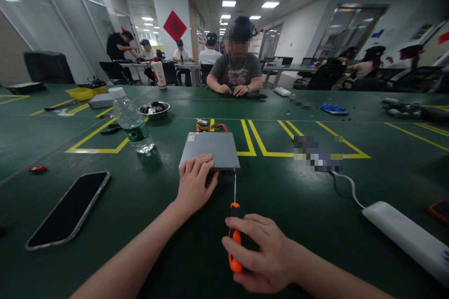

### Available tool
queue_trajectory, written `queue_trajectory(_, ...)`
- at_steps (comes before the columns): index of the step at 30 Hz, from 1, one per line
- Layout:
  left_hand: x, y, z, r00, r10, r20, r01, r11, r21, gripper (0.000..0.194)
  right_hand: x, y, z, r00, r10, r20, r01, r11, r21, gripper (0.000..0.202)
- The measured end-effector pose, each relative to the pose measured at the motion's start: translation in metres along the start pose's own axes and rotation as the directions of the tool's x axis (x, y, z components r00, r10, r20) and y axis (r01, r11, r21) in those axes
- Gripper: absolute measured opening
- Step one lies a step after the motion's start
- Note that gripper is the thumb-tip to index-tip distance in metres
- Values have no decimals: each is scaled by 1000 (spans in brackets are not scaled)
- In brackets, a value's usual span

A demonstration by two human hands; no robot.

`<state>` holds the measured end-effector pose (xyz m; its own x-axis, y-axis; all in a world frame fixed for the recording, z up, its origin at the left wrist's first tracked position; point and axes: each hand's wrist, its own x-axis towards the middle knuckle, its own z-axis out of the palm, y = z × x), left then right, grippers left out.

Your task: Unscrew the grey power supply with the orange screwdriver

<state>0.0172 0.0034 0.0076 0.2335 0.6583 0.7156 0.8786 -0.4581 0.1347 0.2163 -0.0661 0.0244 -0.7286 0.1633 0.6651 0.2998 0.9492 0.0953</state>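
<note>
A flat grey metal box point(213, 147) lies on the green table, with a bundle of coloured wires point(215, 127) behind its far edge. My left hand point(196, 180) rests on the box's near left part, fingers on its top and thumb at the front side, gripping it. My right hand point(261, 252) holds an orange and black screwdriver point(235, 247) by its handle. The screwdriver's shaft points away from me, and its tip is at the right end of the box's front side. Whether the tip sits in a screw is too small to tell.
A phone point(70, 210) and a water bottle point(131, 124) stand left on the green table point(168, 252). Behind them are a metal bowl point(154, 110) and a yellow tray point(86, 93). A white power strip point(403, 233) lies right. A person point(236, 65) sits opposite.
</note>
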Motion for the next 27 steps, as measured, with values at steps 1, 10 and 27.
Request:
queue_trajectory(1, 0, 0, 0, 1000, 2, -1, -2, 1000, 1, 19, 2, -1, 0, 1000, 5, 24, -5, 1000, 0, 35)
queue_trajectory(10, 0, -2, 1, 1000, 3, -2, -3, 1000, -19, 19, -8, -4, 8, 995, 22, -97, -20, 1000, 22, 17)
queue_trajectory(27, 0, -1, 1, 1000, 3, -1, -3, 1000, -9, 20, -3, -12, 8, 989, 148, -3, -148, 989, -21, 38)
